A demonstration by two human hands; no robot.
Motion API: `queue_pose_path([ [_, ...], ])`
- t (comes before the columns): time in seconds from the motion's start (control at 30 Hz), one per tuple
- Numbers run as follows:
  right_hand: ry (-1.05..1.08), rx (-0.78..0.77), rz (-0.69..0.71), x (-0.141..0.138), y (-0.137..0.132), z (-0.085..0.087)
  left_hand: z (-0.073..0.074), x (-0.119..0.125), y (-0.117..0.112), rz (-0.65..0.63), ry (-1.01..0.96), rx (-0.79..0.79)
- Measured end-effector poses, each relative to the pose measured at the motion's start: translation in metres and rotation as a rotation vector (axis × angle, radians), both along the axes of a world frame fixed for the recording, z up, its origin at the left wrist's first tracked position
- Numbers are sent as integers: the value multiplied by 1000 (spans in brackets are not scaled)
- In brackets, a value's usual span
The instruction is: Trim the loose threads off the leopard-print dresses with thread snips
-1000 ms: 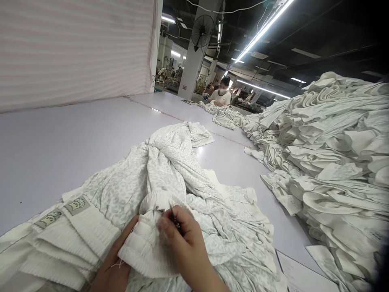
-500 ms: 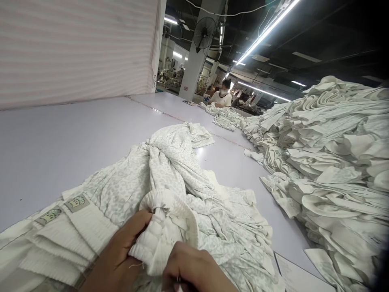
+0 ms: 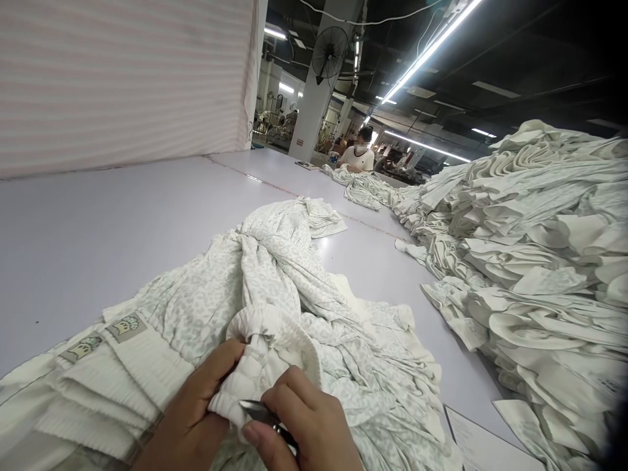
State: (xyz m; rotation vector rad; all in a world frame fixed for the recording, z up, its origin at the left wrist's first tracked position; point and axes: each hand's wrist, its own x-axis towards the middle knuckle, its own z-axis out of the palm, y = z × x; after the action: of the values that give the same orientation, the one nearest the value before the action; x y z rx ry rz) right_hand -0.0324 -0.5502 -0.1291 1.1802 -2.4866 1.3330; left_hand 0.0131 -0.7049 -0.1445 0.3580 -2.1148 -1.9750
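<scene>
My left hand [image 3: 189, 422] pinches the ribbed white waistband [image 3: 250, 376] of a pale leopard-print garment [image 3: 275, 281] that lies bunched on the table. My right hand [image 3: 309, 428] is closed round small metal thread snips [image 3: 262, 413], whose blade points left against the waistband's lower edge. Left of my hands, more white waistbands [image 3: 122, 376] of the same garments are stacked flat, with small woven labels [image 3: 125, 326] showing.
A lilac table [image 3: 98, 229] stretches away to the left and ahead. A high heap of white folded garments [image 3: 534, 242] fills the right side. A sheet of paper [image 3: 483, 445] lies at the lower right. Another person [image 3: 359, 154] sits at the far end.
My right hand dropped from the top of the waistband to below it, then came back up with the snips' blade now showing at the lower edge. My left thumb slid up the waistband.
</scene>
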Motion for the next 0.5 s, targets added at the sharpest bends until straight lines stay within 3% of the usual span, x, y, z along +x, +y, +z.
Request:
queue_pose_path([
  [0.1, -48, 9, 1, -1, 4, 2, 8, -2, -1, 12, 6, -59],
  [0.23, -52, 104, 33, -1, 9, 5, 15, -6, -6, -228, 41, -150],
  [0.3, -17, 146, 25, 0, 10, 7, 17, -8, -7, -283, 70, -203],
  [0.5, 68, 209, 22, 0, 8, 10, 23, -14, -6, -142, 114, -414],
])
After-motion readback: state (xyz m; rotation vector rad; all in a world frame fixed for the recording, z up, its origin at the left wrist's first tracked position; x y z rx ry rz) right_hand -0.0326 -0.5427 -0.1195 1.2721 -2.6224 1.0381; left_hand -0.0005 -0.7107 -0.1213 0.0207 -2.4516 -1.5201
